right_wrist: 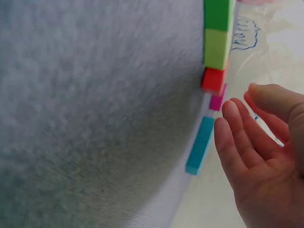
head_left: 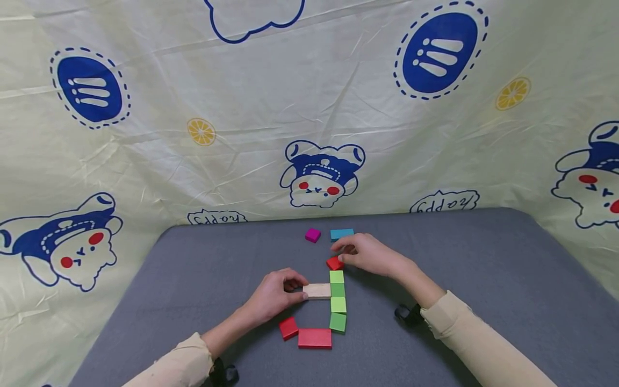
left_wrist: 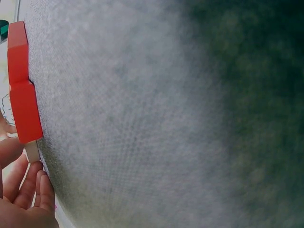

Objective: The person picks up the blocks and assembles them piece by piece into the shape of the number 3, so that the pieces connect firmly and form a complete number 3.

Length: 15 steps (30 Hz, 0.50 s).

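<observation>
In the head view a pale wooden block (head_left: pixel 317 291) lies flat, its right end against a column of light and dark green blocks (head_left: pixel 337 305). My left hand (head_left: pixel 275 293) pinches the wooden block's left end between thumb and fingers. At the far end of the column sits a tilted red block (head_left: pixel 333 263). My right hand (head_left: pixel 369 255) hovers beside it, the thumb overlapping its edge in the head view. From the right wrist view, that hand (right_wrist: pixel 266 147) has loosely bent fingers with nothing between them, a gap away from the red block (right_wrist: pixel 213 80).
Beyond the right hand lie a blue block (head_left: pixel 342 234) and a magenta block (head_left: pixel 312 235). Nearer me are a long red block (head_left: pixel 315 338) and a turned smaller red block (head_left: pixel 288 328). A printed curtain (head_left: pixel 251 177) hangs behind the grey table (head_left: pixel 203 258).
</observation>
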Available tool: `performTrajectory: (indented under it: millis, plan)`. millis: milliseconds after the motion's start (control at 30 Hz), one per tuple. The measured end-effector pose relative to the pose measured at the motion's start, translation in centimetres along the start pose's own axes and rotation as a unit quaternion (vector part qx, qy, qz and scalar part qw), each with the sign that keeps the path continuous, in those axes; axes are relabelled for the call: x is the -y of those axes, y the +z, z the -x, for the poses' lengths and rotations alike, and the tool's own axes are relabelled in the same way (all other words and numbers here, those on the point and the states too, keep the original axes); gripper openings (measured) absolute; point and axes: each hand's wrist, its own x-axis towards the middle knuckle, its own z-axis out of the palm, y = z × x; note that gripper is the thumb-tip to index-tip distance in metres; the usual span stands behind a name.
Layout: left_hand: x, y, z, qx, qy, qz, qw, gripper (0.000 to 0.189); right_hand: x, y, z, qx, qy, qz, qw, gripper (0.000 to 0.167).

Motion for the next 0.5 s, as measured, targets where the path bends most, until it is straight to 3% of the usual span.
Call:
performTrajectory:
  millis: [267, 500]
  plan:
    - [-0.1, 0.0, 0.1, -0.004, 0.002, 0.000, 1.0000, 0.019, 1.7, 0.6, 1.8, -0.012, -0.047, 0.018, 0.9986, 0.028]
    - [-0.1, 0.1, 0.1, -0.001, -0.003, 0.005, 1.0000, 0.020, 2.7, 1.6, 3.1, -0.009, -0.055, 0.012, 0.9984, 0.031]
